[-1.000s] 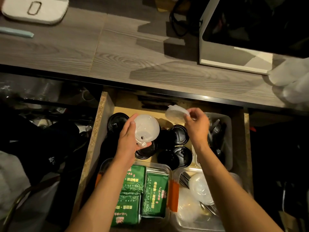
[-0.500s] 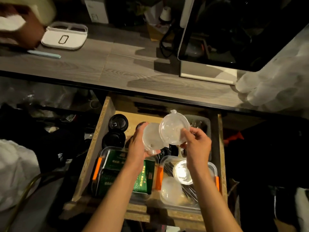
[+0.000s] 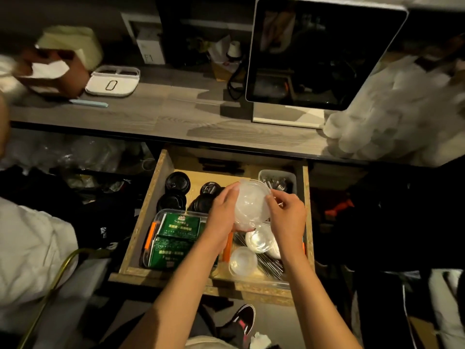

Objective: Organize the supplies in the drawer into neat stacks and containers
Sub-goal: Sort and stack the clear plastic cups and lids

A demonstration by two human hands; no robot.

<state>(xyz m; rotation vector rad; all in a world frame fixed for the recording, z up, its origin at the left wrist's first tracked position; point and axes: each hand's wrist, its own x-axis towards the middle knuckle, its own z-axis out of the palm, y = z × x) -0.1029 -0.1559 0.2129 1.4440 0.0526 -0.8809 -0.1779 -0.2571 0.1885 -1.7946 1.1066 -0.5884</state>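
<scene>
Both hands, left hand and right hand, grip clear lids above the drawer.

A white-framed dark screen is seen upright on the grey wood-grain desk, at its right half. A white tray is set on the desk's left part, with a pale blue strip lying just in front of it. Black cables are noted beside the screen's left edge. A stack of white cups is observed, blurred, at the desk's right end. A dark shoe is visible on the floor below.
</scene>
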